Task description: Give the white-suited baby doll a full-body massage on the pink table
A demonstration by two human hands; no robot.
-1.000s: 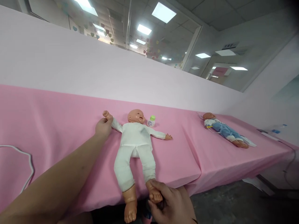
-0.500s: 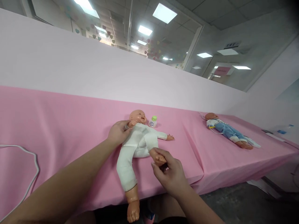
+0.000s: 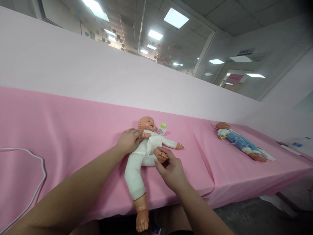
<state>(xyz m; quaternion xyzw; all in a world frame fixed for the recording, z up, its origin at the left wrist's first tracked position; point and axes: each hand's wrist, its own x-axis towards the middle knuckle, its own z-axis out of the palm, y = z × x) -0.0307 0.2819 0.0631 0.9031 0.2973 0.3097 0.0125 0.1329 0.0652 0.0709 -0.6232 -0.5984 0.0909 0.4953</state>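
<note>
A baby doll [image 3: 140,148] with a white cloth body lies on its back on the pink-covered table. My left hand [image 3: 129,140] is closed around the doll's arm, near its plastic hand [image 3: 145,135], beside the chest. With my right hand [image 3: 172,168] I grip the doll's bent leg at its plastic foot [image 3: 161,155], raised towards the belly. The doll's other leg [image 3: 135,178] stretches down past the table's front edge. A small clear bottle with a green cap [image 3: 162,129] stands beside the doll's head.
A second doll in blue trousers [image 3: 241,140] lies farther right on the pink cover [image 3: 202,137]. A white cable [image 3: 42,166] curves across the left side. Behind the table rises a white wall [image 3: 97,71] with glass above it.
My right hand has pushed the doll's foot up and inwards, bending the leg more towards the belly. My left hand still holds the arm, its fingers now further over it.
</note>
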